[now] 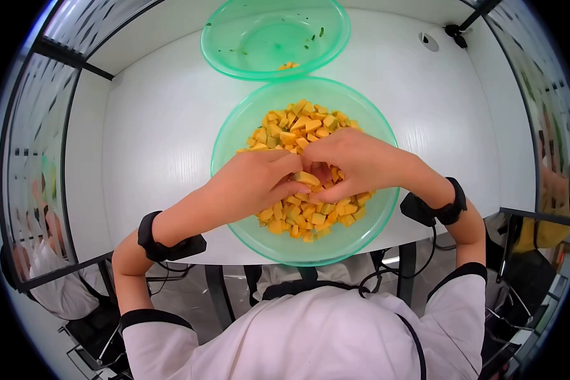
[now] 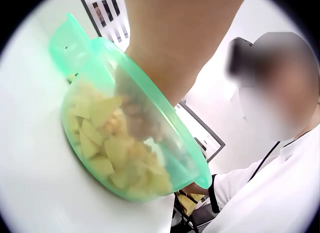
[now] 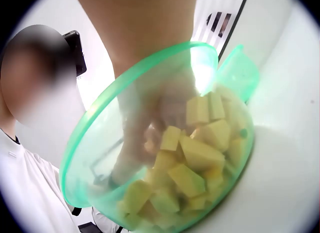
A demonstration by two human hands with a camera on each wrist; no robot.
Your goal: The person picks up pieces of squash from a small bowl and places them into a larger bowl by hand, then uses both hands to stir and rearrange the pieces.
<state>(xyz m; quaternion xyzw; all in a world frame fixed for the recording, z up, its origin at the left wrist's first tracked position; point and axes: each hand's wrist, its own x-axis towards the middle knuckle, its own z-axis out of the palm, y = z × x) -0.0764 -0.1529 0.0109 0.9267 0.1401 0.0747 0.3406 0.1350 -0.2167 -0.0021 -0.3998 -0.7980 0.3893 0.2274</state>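
Diced orange-yellow pumpkin, with some green rind showing, fills much of a translucent green bowl. Both hands reach down into it and meet over the middle of the heap. Between thumb and forefinger, my left hand pinches one pumpkin piece. Bent fingers of my right hand come in from the other side, its thumb low beside that same piece; I cannot tell whether they grip anything. Through the bowl's wall, both wrist views show the hands only hazily, behind chunks of pumpkin.
A second green bowl, holding a few pumpkin bits and dark green scraps, stands just behind the first. The white table has panels at its back and sides. Its front edge runs under the near bowl, close to the person's body.
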